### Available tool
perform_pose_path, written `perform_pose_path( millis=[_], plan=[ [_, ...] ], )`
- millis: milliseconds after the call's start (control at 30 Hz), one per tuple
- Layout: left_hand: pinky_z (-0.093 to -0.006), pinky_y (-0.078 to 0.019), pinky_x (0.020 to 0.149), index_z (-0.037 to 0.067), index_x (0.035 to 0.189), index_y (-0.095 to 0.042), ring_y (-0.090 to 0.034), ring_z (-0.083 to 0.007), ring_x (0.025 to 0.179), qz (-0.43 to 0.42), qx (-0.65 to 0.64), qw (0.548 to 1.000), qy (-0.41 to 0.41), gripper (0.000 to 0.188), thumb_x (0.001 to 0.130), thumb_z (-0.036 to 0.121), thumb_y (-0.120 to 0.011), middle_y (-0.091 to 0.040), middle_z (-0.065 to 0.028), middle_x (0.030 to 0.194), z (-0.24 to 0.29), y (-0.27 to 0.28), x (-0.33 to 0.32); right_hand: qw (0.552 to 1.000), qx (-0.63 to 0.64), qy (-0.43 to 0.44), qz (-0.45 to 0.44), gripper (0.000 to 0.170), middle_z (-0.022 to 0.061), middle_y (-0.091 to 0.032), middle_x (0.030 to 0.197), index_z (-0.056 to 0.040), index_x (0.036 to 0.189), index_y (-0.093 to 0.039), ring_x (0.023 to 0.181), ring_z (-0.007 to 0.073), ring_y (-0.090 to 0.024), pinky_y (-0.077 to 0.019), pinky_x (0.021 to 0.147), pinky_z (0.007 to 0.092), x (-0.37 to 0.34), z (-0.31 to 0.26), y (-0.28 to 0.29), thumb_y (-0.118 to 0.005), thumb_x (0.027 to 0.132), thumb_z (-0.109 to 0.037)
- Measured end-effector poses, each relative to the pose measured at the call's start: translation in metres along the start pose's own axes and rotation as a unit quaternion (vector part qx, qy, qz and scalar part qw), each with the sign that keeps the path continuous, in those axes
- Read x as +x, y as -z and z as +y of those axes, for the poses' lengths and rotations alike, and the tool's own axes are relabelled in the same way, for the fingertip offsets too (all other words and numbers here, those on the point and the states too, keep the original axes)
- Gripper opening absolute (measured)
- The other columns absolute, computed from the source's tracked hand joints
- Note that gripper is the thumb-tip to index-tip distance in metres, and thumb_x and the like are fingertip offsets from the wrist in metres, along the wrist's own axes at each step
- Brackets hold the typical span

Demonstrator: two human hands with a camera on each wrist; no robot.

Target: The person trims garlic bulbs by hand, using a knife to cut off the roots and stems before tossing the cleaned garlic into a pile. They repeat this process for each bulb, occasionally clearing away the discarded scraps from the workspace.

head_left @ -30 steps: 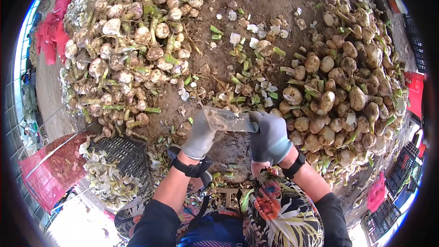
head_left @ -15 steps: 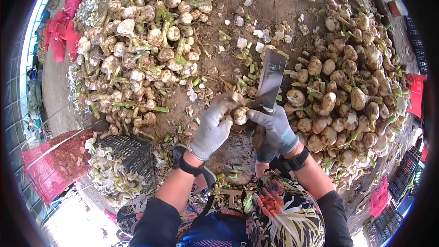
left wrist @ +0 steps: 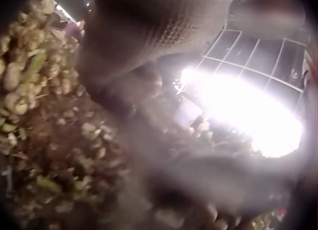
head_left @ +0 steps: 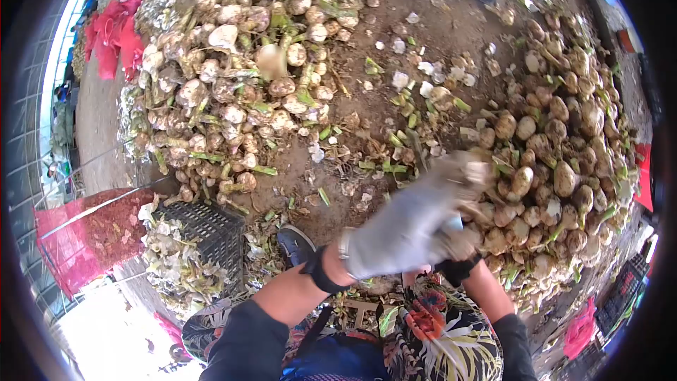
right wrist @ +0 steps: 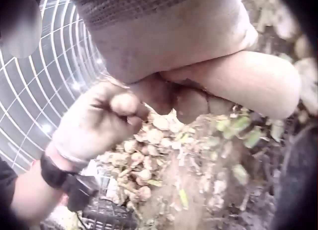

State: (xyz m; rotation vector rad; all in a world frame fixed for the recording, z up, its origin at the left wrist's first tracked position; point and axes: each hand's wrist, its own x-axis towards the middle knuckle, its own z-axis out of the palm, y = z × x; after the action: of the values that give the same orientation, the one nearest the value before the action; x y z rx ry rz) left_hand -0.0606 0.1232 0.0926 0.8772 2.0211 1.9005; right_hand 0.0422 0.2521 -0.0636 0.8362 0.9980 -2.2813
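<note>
Head: the left hand (head_left: 412,219) is seen blurred, right of centre, near garlic (head_left: 564,162) heaped at right. Left wrist: its grip cannot be told. Right wrist: a rounded handle (right wrist: 243,83) is held upper right by the right hand (right wrist: 174,38).

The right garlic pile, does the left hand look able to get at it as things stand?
Probably yes: in the head view, the left hand extends past the right hand toward the edge of the pile, and nothing visible blocks it, though blur hides its exact distance.
</note>
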Motion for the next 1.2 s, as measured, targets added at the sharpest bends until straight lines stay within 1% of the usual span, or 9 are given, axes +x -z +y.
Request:
perform_pose_path(
  millis=[100, 167, 233, 367, 533, 633, 900, 1000, 1200],
  plan=[
    [-0.042, -0.0487, 0.099, 0.01, 0.138, -0.047, -0.055, -0.0325, 0.119, 0.034, 0.182, 0.983, -0.004, 0.055, 0.087, 0.014, -0.066, -0.049, -0.0184, 0.137, -0.013, 0.033, 0.036, 0.98, -0.187, -0.002, 0.066, 0.018, 0.0045, -0.065, 0.102, -0.0066, 0.106, -0.069, 0.086, 0.0155, -0.063, -0.0533, 0.075, 0.029, -0.002, -0.027, -0.008, -0.064, 0.088, -0.007],
    [-0.0417, -0.0527, 0.09, 0.005, 0.139, -0.045, -0.062, -0.0309, 0.106, 0.006, 0.489, 0.866, 0.105, 0.061, 0.089, 0.031, -0.068, -0.05, -0.0197, 0.137, -0.052, 0.081, 0.036, 0.94, -0.313, 0.085, 0.1, 0.014, -0.0038, -0.062, 0.073, -0.0014, 0.095, -0.07, 0.066, 0.0052, -0.054, -0.0443, 0.06, 0.0221, 0.005, -0.039, -0.013, -0.065, 0.082, 0.001],
    [-0.0418, -0.0559, 0.072, 0.008, 0.146, -0.037, -0.067, -0.029, 0.087, -0.092, 0.523, 0.746, 0.402, 0.067, 0.087, 0.022, -0.066, -0.05, -0.0195, 0.137, -0.095, 0.113, 0.028, 0.956, -0.266, 0.05, 0.112, 0.012, -0.0031, -0.064, 0.077, 0.0004, 0.094, -0.068, 0.067, 0.0052, -0.054, -0.0442, 0.06, 0.0217, 0.007, -0.054, -0.022, -0.065, 0.083, 0.001],
    [-0.0388, -0.0557, 0.06, 0.009, 0.136, -0.046, -0.068, -0.0235, 0.081, -0.124, 0.689, 0.616, 0.362, 0.048, 0.09, 0.01, -0.057, -0.054, -0.0131, 0.119, -0.154, 0.138, -0.042, 0.957, -0.256, 0.092, 0.1, 0.011, -0.0031, -0.063, 0.076, 0.0016, 0.094, -0.068, 0.066, 0.0052, -0.054, -0.0436, 0.06, 0.0217, 0.017, -0.054, -0.028, -0.065, 0.084, 0.002],
    [-0.0307, -0.0563, 0.071, 0.0, 0.134, -0.051, -0.069, -0.0211, 0.084, 0.119, 0.215, 0.887, 0.392, 0.055, 0.08, -0.007, -0.057, -0.066, -0.0155, 0.116, -0.139, 0.107, -0.072, 0.981, -0.174, 0.03, 0.077, 0.018, -0.0031, -0.063, 0.077, 0.0011, 0.105, -0.069, 0.067, 0.0049, -0.055, -0.0442, 0.06, 0.0223, 0.021, -0.065, -0.042, -0.069, 0.088, -0.005],
    [-0.0253, -0.0573, 0.07, -0.002, 0.132, -0.051, -0.064, -0.0131, 0.091, 0.173, -0.288, 0.818, 0.466, 0.049, 0.084, -0.01, -0.056, -0.063, -0.0083, 0.114, -0.107, 0.069, -0.078, 0.984, -0.156, 0.059, 0.061, 0.027, -0.0012, -0.067, 0.086, 0.0003, 0.116, -0.068, 0.075, 0.0065, -0.06, -0.0483, 0.067, 0.0217, 0.028, -0.063, -0.05, -0.071, 0.091, -0.01],
    [-0.0298, -0.0483, 0.097, 0.001, 0.131, -0.047, -0.058, -0.0123, 0.107, 0.138, -0.21, 0.884, 0.393, 0.051, 0.088, 0.009, -0.072, -0.06, -0.0049, 0.119, -0.082, 0.03, -0.066, 0.953, -0.257, 0.161, 0.018, 0.029, 0.0049, -0.072, 0.097, -0.0017, 0.113, -0.067, 0.083, 0.0141, -0.067, -0.0536, 0.074, 0.0266, 0.011, -0.067, -0.062, -0.075, 0.087, -0.011],
    [-0.0306, -0.0483, 0.099, 0.001, 0.131, -0.048, -0.061, -0.0143, 0.106, 0.151, -0.2, 0.888, 0.385, 0.051, 0.087, 0.009, -0.073, -0.062, -0.0064, 0.118, -0.093, 0.036, -0.099, 0.691, -0.666, 0.281, 0.028, 0.037, 0.0103, -0.066, 0.089, -0.0108, 0.109, -0.067, 0.082, 0.032, -0.067, -0.0536, 0.071, 0.0411, -0.011, -0.081, -0.059, -0.074, 0.072, -0.013],
    [-0.0312, -0.047, 0.103, 0.001, 0.147, -0.034, -0.057, -0.0173, 0.121, 0.115, -0.139, 0.924, 0.337, 0.074, 0.087, 0.016, -0.076, -0.058, -0.0097, 0.134, -0.086, 0.036, -0.114, 0.592, -0.756, 0.279, -0.007, 0.038, 0.0069, -0.064, 0.084, -0.0141, 0.108, -0.063, 0.078, 0.0273, -0.066, -0.0503, 0.068, 0.0404, -0.026, -0.083, -0.072, -0.07, 0.071, -0.012]
  ],
)
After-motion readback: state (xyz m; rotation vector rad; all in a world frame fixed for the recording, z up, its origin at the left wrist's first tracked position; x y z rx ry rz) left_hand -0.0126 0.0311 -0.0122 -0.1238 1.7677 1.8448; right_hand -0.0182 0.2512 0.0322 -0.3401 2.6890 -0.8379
